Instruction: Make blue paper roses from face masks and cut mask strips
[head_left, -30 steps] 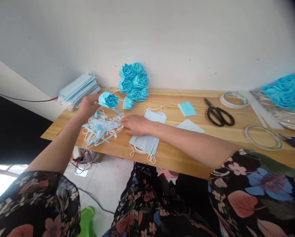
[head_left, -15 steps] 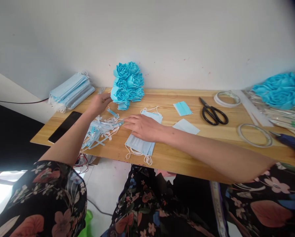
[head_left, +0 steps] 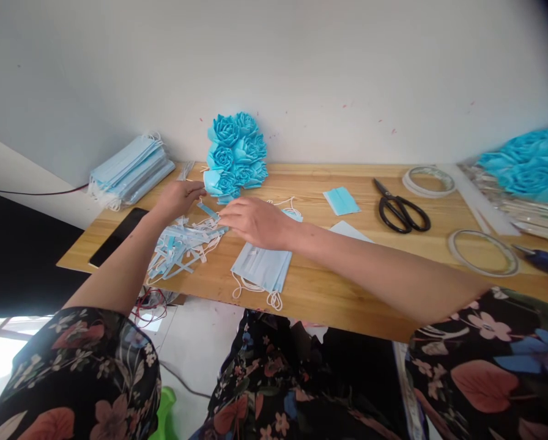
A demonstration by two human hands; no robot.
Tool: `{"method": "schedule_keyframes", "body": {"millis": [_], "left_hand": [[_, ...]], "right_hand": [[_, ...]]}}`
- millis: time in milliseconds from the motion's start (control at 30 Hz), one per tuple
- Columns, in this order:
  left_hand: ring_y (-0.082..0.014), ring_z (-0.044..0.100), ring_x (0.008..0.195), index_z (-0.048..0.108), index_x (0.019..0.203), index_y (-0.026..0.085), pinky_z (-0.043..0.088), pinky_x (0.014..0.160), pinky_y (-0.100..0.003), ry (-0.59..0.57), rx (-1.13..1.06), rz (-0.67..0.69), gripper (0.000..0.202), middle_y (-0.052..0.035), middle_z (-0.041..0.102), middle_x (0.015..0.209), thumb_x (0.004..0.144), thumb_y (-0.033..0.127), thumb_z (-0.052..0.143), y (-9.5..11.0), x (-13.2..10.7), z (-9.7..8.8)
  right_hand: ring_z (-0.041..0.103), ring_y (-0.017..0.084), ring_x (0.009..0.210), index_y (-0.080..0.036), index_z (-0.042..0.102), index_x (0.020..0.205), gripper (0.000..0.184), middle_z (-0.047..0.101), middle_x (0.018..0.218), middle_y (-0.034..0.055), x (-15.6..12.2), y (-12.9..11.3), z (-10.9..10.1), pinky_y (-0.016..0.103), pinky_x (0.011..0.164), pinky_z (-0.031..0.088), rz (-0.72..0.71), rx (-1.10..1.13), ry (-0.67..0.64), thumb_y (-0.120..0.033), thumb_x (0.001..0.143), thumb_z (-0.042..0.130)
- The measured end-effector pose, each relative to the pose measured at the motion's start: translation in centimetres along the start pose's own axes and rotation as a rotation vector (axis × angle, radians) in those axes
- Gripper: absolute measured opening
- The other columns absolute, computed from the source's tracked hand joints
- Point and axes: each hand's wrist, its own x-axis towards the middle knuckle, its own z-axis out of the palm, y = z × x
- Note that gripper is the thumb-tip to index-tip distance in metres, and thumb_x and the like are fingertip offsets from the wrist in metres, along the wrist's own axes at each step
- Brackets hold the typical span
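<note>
My left hand (head_left: 182, 198) is at the upper edge of a heap of cut mask strips and ear loops (head_left: 175, 247), just left of a cluster of blue flowers folded from mask fabric (head_left: 237, 153). Its fingers stretch forward, and I see nothing held in them. Palm down, my right hand (head_left: 258, 221) partly covers a small pile of flat face masks (head_left: 261, 269). The right fingers are extended leftward to the heap's edge, by a loose blue strip (head_left: 208, 211). Their undersides are hidden.
Stacked masks (head_left: 129, 168) and a black phone (head_left: 118, 237) lie at left. To the right are a blue fabric piece (head_left: 342, 200), a pale piece (head_left: 350, 230), black scissors (head_left: 396, 208), tape rolls (head_left: 427, 181), a glue gun (head_left: 547, 261) and more blue flowers (head_left: 526, 165).
My right hand has moved slightly up and left, off the lower masks toward the strips. My left hand has shifted a little down and left, away from the flower cluster.
</note>
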Motion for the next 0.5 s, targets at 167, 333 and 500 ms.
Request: {"method": "schedule_keyframes", "body": {"millis": [167,333,500], "left_hand": [[-0.0251,0.065,0.078,0.074,0.085,0.02,0.046,0.074,-0.034,-0.003,0.01,0.027,0.042,-0.0084,0.075,0.083,0.091,0.049,0.044,0.1,-1.2,-0.5],[-0.0256,0.066,0.078,0.075,0.088,0.022,0.044,0.072,-0.033,-0.001,0.061,-0.007,0.04,-0.0078,0.076,0.085,0.091,0.046,0.043,-0.2,-1.4,-0.4],[-0.0254,0.066,0.078,0.074,0.088,0.023,0.042,0.07,-0.033,0.02,0.054,-0.027,0.035,-0.0077,0.076,0.084,0.092,0.041,0.045,0.0,-0.3,0.1]], "right_hand": [[0.059,0.024,0.12,-0.014,0.071,0.122,0.034,0.071,0.128,0.0134,1.0,0.8,-0.9,0.043,0.099,0.046,0.038,-0.112,0.025,-0.01,0.102,0.044],[0.058,0.027,0.121,-0.015,0.071,0.125,0.037,0.07,0.13,0.0138,0.9,1.5,-0.5,0.045,0.098,0.046,0.049,-0.102,-0.006,-0.011,0.102,0.043],[0.057,0.026,0.123,-0.016,0.069,0.129,0.041,0.069,0.132,0.0128,1.5,2.6,-0.8,0.045,0.101,0.045,0.064,-0.116,0.057,-0.012,0.103,0.037]]}}
